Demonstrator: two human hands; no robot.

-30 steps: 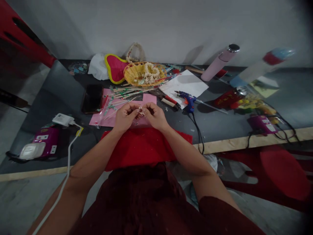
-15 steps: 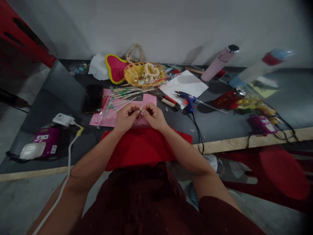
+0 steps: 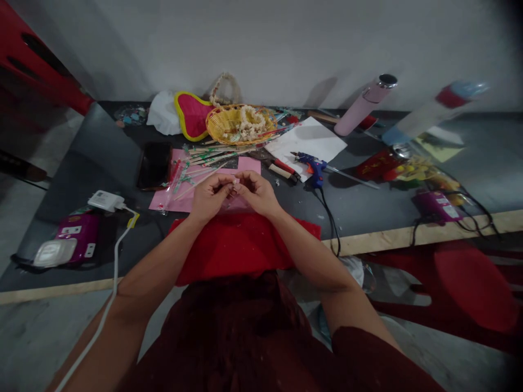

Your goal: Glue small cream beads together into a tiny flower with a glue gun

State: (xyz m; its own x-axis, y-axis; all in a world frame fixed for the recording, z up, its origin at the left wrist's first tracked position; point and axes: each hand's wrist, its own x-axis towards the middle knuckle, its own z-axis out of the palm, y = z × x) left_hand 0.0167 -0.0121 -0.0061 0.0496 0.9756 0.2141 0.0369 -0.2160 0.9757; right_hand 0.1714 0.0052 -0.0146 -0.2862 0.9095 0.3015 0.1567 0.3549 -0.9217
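My left hand [image 3: 211, 197] and my right hand [image 3: 258, 194] meet over the pink paper [image 3: 188, 204], both closed in a pinch. Between the fingertips is a small whitish piece [image 3: 236, 182], too small to name. Just beyond the hands lie several thin sticks [image 3: 208, 156] with green bits on them. Behind these stands a yellow woven basket [image 3: 218, 124] with a string of cream-coloured pieces [image 3: 251, 122] in it. Under my wrists a red cloth [image 3: 237, 245] hangs over the table's front edge.
Right of my hands lie pliers [image 3: 286, 170] and a blue glue gun [image 3: 314, 167] on white paper [image 3: 314, 139]. A pink flask [image 3: 365, 106] stands behind. Leftward are a phone [image 3: 154, 165], a white charger [image 3: 107, 201] with its cable, and a purple power socket [image 3: 77, 237].
My fingers have shifted slightly around the small piece, and more of it shows. The other things keep their places.
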